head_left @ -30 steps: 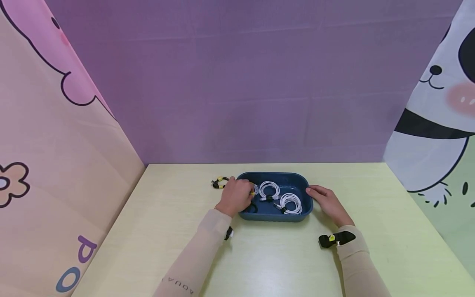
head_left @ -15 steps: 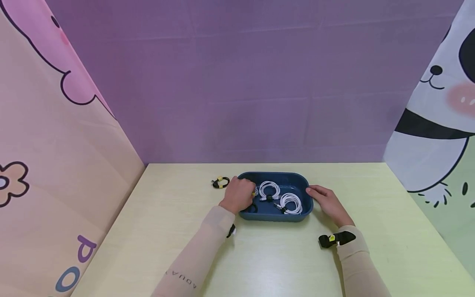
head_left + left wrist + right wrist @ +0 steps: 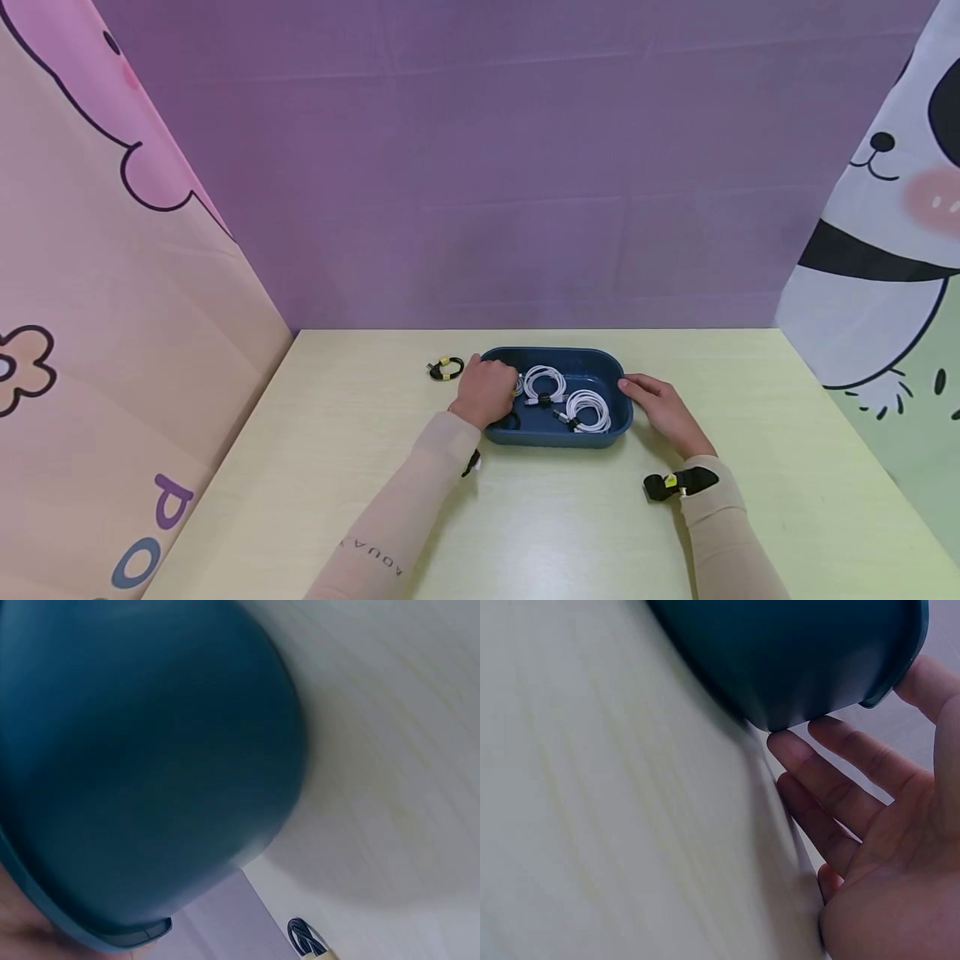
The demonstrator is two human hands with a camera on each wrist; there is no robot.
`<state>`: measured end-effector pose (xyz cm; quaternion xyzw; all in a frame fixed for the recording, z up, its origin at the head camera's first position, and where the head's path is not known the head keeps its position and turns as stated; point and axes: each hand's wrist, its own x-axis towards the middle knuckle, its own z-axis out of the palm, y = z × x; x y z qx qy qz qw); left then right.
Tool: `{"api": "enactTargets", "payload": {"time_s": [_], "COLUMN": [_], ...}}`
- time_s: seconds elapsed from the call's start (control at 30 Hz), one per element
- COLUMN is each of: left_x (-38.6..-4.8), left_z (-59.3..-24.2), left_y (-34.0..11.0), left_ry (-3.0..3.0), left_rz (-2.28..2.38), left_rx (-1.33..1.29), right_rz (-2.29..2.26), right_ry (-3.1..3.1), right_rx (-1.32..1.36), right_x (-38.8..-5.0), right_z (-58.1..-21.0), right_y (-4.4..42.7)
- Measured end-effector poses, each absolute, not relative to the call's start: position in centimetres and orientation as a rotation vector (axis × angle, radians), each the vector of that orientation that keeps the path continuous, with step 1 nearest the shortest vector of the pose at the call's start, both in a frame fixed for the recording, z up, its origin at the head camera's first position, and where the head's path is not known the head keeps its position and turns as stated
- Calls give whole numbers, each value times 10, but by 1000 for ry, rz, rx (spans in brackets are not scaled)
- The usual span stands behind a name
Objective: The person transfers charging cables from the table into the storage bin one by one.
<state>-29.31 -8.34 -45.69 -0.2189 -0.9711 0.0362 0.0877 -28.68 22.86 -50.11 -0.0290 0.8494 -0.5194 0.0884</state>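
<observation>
A dark blue plastic bin (image 3: pixel 555 437) stands on the table. Inside it lie two white coiled cables with black ties, one coiled cable (image 3: pixel 544 384) behind and another coiled cable (image 3: pixel 588 412) at the right front. My left hand (image 3: pixel 485 392) reaches over the bin's left end, knuckles up, and grips a white coiled cable (image 3: pixel 519 385) with a bit of yellow; its fingertips are hidden. Beneath that hand a dark coil (image 3: pixel 512 420) shows partly. My right hand (image 3: pixel 663 408) rests at the right end, thumb at the rim, nearly straight fingers (image 3: pixel 832 780) touching the outer wall.
A black coiled cable (image 3: pixel 446 368) with a yellow tie lies on the table (image 3: pixel 360 467) left of the bin. A purple cloth (image 3: pixel 480 183) hangs behind the table, with printed cloths at both sides.
My left hand has shifted slightly to the right over the bin's left end, uncovering more of the black cable outside. The right hand and the bin have stayed put.
</observation>
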Motion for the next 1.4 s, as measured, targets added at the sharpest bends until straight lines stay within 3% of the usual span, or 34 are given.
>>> {"api": "enactTargets", "payload": {"time_s": [0.83, 1.4], "left_x": [-292, -293], "left_z": [-456, -457], "left_y": [-76, -89], "left_ry": [-2960, -2828], "left_rz": [278, -105], "left_rx": [-587, -593], "right_rz": [-1552, -1573], "right_ry": [2521, 2518], "right_rx": [-101, -99], "right_x": [-288, -289], "right_z": [-504, -504], "right_y": [230, 231]}}
